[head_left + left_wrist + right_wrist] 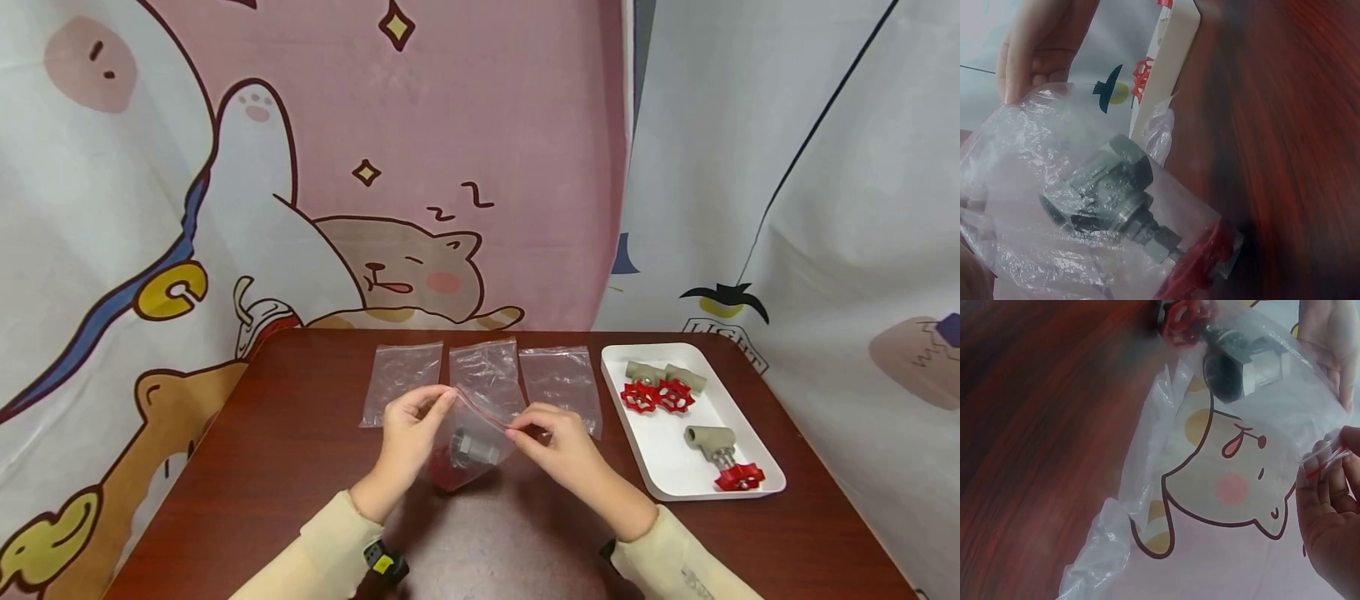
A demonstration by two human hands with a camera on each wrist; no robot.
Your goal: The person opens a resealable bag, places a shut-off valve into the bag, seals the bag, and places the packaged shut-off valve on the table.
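Between both hands hangs a clear zip bag (pixel 491 410) with a red line along its top. Inside it is a grey metal valve (pixel 472 447), its red handwheel (pixel 1200 262) lowest, in the bag's bottom corner. My left hand (pixel 408 429) pinches the left end of the zip edge between thumb and forefinger. The right end is pinched by my right hand (pixel 558 442), thumb against a curled forefinger, as the right wrist view also shows. Whether the zip is sealed cannot be told. The bag hangs just above the table (pixel 300 467), tilted.
Flat clear bags lie behind the hands: a left bag (pixel 405 375), a middle bag (pixel 483 362) and a right bag (pixel 558 379). At the right stands a white tray (pixel 652 475) holding beige valves (pixel 712 437) with red handwheels. A printed cloth (pixel 525 167) hangs behind the table.
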